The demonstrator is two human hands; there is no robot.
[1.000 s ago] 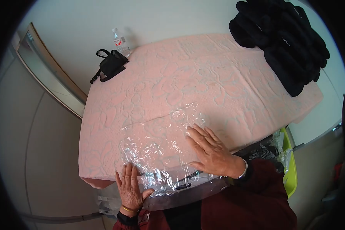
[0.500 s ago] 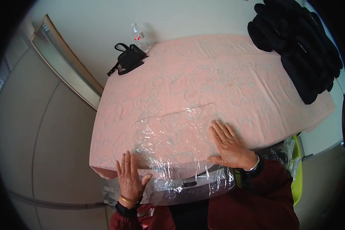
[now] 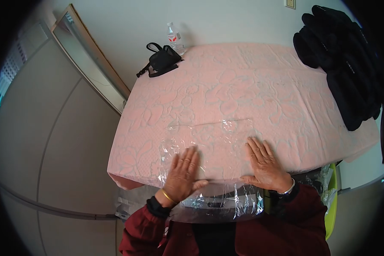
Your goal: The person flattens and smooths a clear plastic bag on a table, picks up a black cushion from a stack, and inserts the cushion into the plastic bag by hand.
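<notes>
Since a moment ago, my left hand (image 3: 182, 173) has moved inward from the left edge onto the film (image 3: 217, 147) itself, while my right hand (image 3: 266, 167) has stayed at its right edge. One table (image 3: 243, 94), pink-covered, fills most of what I face. One black pile (image 3: 345, 72) sits at its far right, kept out of my way, I'd guess; its pieces overlap too much to count. One film lies at the front middle, its near part hanging over the edge towards me; whether sheet or bag, I can't tell. Two hands, both open, palms down and thumbs out, grip nothing; such flat pressure probably keeps slippery film smooth. One pouch (image 3: 163, 59) and one bottle (image 3: 175, 39) share the back left, likely set aside there. Two bands: gold band (image 3: 168, 196) on my left wrist, silver band (image 3: 290, 186) on my right
</notes>
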